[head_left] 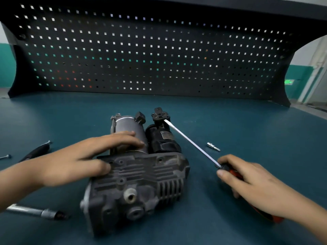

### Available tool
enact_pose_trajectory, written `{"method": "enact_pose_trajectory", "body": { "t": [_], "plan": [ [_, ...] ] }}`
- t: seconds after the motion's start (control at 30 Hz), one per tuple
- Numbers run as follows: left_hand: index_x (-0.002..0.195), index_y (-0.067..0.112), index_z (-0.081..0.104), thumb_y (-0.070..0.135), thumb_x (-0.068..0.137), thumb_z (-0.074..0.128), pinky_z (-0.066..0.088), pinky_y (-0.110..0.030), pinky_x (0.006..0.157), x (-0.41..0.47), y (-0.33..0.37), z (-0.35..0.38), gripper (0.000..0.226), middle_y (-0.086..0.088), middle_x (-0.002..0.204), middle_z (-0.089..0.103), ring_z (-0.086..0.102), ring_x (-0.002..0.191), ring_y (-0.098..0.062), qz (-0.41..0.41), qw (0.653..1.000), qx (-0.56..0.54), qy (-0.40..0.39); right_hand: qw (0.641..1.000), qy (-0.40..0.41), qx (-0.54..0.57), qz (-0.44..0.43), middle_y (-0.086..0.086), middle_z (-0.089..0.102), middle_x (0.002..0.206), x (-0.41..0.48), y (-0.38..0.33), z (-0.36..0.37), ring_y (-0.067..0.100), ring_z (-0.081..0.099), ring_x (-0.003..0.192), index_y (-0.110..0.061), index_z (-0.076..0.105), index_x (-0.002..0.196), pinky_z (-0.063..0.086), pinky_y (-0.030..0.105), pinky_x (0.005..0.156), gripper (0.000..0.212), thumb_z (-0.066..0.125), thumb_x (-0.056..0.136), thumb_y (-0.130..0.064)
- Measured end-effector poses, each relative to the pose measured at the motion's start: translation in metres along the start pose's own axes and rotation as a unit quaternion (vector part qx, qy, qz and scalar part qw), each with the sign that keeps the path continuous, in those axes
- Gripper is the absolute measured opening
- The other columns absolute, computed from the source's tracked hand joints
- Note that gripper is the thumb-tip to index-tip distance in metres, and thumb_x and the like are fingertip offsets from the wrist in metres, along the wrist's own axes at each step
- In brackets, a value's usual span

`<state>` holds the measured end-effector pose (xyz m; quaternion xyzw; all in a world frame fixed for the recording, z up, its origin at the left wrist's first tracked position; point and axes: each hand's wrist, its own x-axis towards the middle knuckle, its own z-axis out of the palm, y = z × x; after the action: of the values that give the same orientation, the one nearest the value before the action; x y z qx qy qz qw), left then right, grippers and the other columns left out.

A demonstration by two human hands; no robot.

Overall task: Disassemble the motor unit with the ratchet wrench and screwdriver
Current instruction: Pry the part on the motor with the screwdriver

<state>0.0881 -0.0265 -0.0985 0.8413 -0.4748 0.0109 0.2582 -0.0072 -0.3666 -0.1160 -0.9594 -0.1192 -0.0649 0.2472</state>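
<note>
The grey finned motor unit (141,181) lies in the middle of the teal bench, its silver cylinder and black housing pointing away from me. My left hand (76,160) rests on it, fingers laid over the cylinder and thumb against the finned casing. My right hand (251,183) grips the red-and-black handle of a long flat screwdriver (192,144). The blade tip touches the small black fitting (160,114) at the unit's far end. The ratchet wrench (35,212) lies at the lower left, partly under my left forearm.
A silver socket bit (213,146) lies right of the screwdriver shaft. A black-handled tool (38,150) and a loose bolt (6,156) lie at the left. A black pegboard (150,55) stands along the back of the bench (230,218).
</note>
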Motion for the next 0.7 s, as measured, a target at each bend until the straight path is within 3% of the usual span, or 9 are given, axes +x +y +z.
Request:
{"method": "enact_pose_trajectory", "body": {
  "t": [0.07, 0.17, 0.23, 0.3, 0.37, 0.4, 0.5, 0.6, 0.7],
  "plan": [
    [0.128, 0.066, 0.027, 0.038, 0.087, 0.046, 0.027, -0.027, 0.111, -0.007, -0.005, -0.009, 0.054, 0.045, 0.139, 0.022, 0.020, 0.133, 0.014, -0.005, 0.999, 0.026, 0.034, 1.000, -0.007, 0.008, 0.015, -0.017, 0.059, 0.086, 0.000, -0.004, 0.000, 0.002, 0.056, 0.068, -0.037, 0.045, 0.085, 0.045, 0.018, 0.067, 0.020, 0.037, 0.079, -0.054],
    [0.132, 0.062, 0.026, 0.045, 0.068, 0.050, 0.031, -0.034, 0.100, -0.035, -0.011, -0.024, 0.070, 0.036, 0.146, 0.017, 0.017, 0.136, 0.009, -0.087, 0.991, 0.031, 0.101, 0.999, -0.023, 0.035, 0.032, -0.004, 0.063, 0.082, 0.002, -0.012, -0.002, 0.004, 0.058, 0.059, -0.036, 0.048, 0.083, 0.047, 0.022, 0.066, 0.024, 0.038, 0.075, -0.056],
    [0.119, 0.070, 0.036, 0.040, 0.069, 0.059, 0.030, -0.032, 0.098, -0.049, -0.014, -0.028, 0.063, 0.041, 0.137, 0.030, 0.029, 0.132, 0.007, -0.160, 0.973, -0.021, 0.165, 0.996, -0.032, 0.080, 0.036, -0.005, 0.064, 0.081, 0.001, -0.016, -0.003, 0.005, 0.060, 0.052, -0.036, 0.051, 0.081, 0.048, 0.023, 0.064, 0.020, 0.041, 0.074, -0.053],
    [0.098, 0.063, 0.058, 0.024, 0.082, 0.062, 0.037, -0.032, 0.092, -0.052, -0.019, -0.020, 0.042, 0.033, 0.119, 0.055, 0.051, 0.117, -0.002, -0.211, 0.929, -0.123, 0.277, 0.990, -0.032, 0.131, 0.042, -0.007, 0.065, 0.076, -0.001, -0.016, -0.004, 0.009, 0.059, 0.048, -0.039, 0.052, 0.080, 0.047, 0.024, 0.060, 0.014, 0.044, 0.074, -0.048],
    [0.085, 0.052, 0.068, 0.035, 0.087, 0.053, 0.041, -0.038, 0.090, -0.058, -0.009, -0.009, 0.023, 0.019, 0.108, 0.068, 0.060, 0.103, -0.004, -0.268, 0.896, -0.158, 0.316, 0.979, -0.019, 0.191, 0.063, -0.004, 0.062, 0.065, -0.003, -0.012, -0.005, 0.013, 0.056, 0.045, -0.035, 0.055, 0.078, 0.045, 0.024, 0.055, 0.010, 0.048, 0.075, -0.042],
    [0.082, 0.050, 0.070, 0.046, 0.077, 0.054, 0.041, -0.038, 0.093, -0.059, -0.006, -0.002, 0.017, 0.015, 0.105, 0.070, 0.061, 0.098, -0.003, -0.303, 0.878, -0.178, 0.327, 0.974, -0.012, 0.215, 0.076, -0.003, 0.059, 0.059, -0.001, -0.009, -0.005, 0.015, 0.054, 0.043, -0.030, 0.056, 0.076, 0.043, 0.023, 0.052, 0.011, 0.050, 0.078, -0.038],
    [0.078, 0.055, 0.065, 0.063, 0.057, 0.058, 0.039, -0.015, 0.079, -0.054, 0.014, 0.022, 0.024, 0.035, 0.082, 0.065, 0.057, 0.082, 0.017, -0.314, 0.868, -0.100, 0.371, 0.961, 0.006, 0.254, 0.114, -0.002, 0.050, 0.049, 0.016, -0.002, -0.002, 0.016, 0.048, 0.038, -0.015, 0.056, 0.072, 0.039, 0.020, 0.044, 0.021, 0.057, 0.085, -0.031],
    [0.077, 0.048, 0.060, 0.037, 0.081, 0.066, 0.040, -0.022, 0.075, -0.046, 0.025, 0.029, 0.013, 0.030, 0.076, 0.062, 0.054, 0.079, 0.011, -0.318, 0.854, -0.041, 0.411, 0.915, 0.023, 0.371, 0.156, 0.000, 0.051, 0.046, 0.053, -0.006, 0.005, 0.015, 0.048, 0.034, -0.007, 0.054, 0.074, 0.034, 0.019, 0.034, 0.022, 0.059, 0.088, -0.024],
    [0.087, 0.036, 0.063, 0.022, 0.088, 0.059, 0.040, -0.031, 0.083, -0.046, 0.024, 0.025, 0.015, 0.024, 0.084, 0.062, 0.056, 0.083, 0.004, -0.337, 0.846, -0.037, 0.411, 0.888, 0.047, 0.430, 0.153, 0.001, 0.064, 0.076, 0.108, -0.021, 0.013, 0.011, 0.060, 0.048, -0.014, 0.053, 0.076, 0.041, 0.019, 0.041, 0.017, 0.053, 0.092, -0.020]
  ]
}}
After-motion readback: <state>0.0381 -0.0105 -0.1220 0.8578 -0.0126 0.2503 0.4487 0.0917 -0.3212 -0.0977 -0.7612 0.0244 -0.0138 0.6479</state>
